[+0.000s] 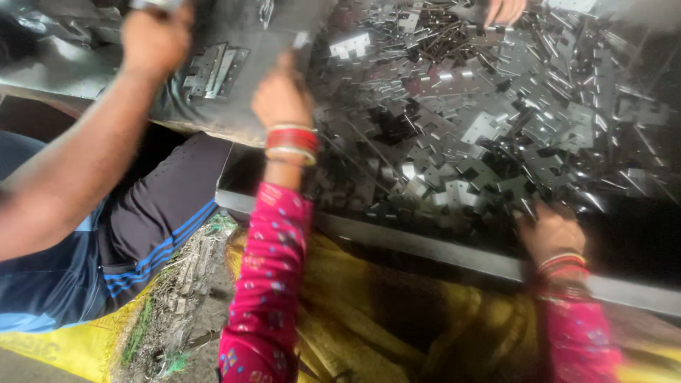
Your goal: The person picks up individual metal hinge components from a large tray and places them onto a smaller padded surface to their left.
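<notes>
**Two hands at a heap of stamped metal plates**

Dark sheet metal forms the table [440, 250], its pale folded edge running from centre left down to the right, and a dull, scuffed sheet lies tilted at the upper left. On that sheet rests a small stack of grey notched plates [215, 69], flat, with stepped, comb-like edges. A co-worker's bare arm [78, 163] crosses from the left edge up to the top, the fist closed on something I cannot make out; below it are dark shorts with blue stripes [152, 227] and a yellow woven sack [71, 347] on dusty, straw-strewn ground.

Next comes the person's left hand [282, 96], in a pink patterned sleeve with red and gold bangles at the wrist. It pinches a thin, pale piece of metal at the sheet's edge, fingers drawn together.

Right of it spreads the heap of metal plates [496, 120], shiny, cross-shaped and notched, tangled with dark thin pins near the top. Another person's fingertips [505, 10] show at the top edge.

The right hand [550, 230] rests at the heap's near edge, fingers curled down among the plates; whether it grips one, I cannot tell. Yellow cloth [397, 319] lies below the table.
</notes>
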